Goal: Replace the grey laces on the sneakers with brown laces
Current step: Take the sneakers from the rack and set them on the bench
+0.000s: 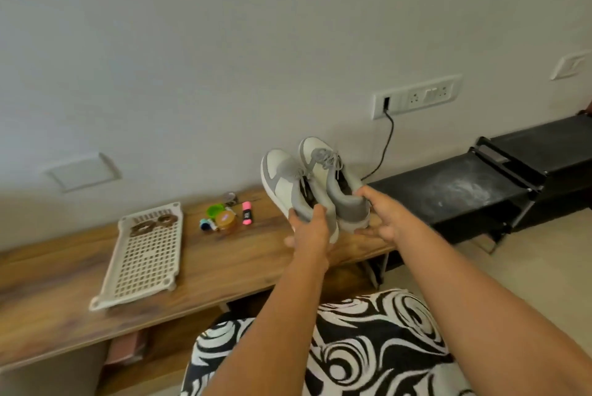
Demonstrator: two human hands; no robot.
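Two grey-and-white sneakers are held up side by side above the right end of the wooden table [224,261], toes pointing away, both with grey laces. My left hand [309,229] grips the heel of the left sneaker [282,177]. The heel of the right sneaker [323,165] is gripped by my right hand [382,213], thumb on top. Two coiled brown laces [153,224] lie at the far end of a white perforated tray [144,261] on the table's left part.
Small items sit mid-table: a green cap [214,211], an amber jar [226,222], a pink highlighter [246,213], small markers. A black low shelf [464,190] stands to the right. A black cable [386,145] hangs from the wall socket behind the sneakers.
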